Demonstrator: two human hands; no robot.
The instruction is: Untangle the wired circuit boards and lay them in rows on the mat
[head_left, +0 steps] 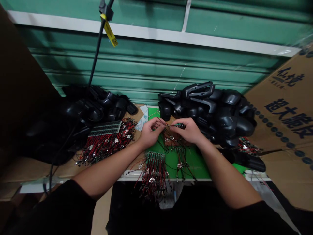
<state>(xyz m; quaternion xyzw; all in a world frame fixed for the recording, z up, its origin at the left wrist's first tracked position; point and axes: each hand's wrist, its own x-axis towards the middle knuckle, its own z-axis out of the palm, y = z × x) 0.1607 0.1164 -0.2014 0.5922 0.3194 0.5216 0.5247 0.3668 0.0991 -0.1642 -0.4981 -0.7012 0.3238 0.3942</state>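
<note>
My left hand (151, 132) is closed in a pinch on a thin dark wire (160, 121) above the green mat. Facing it, my right hand (187, 130) has thumb and fingers closed on a small circuit board strip (180, 125), partly hidden by the fingers. The tips of both hands are close together, with a small light-coloured part between them. Below them lies a brown board (168, 141) with loose wires over it. Nearer to me, a row of wired circuit boards (155, 156) hangs red and black leads over the table edge. A smaller wired row (180, 150) lies to its right.
Black plastic housings are piled at the left (95, 107) and right (220, 107). Left of the mat (198, 166) lies a heap of red and black wires (105, 147) with green board strips on top. A cardboard box (281, 130) stands right; a black cable (96, 55) hangs before the green wall.
</note>
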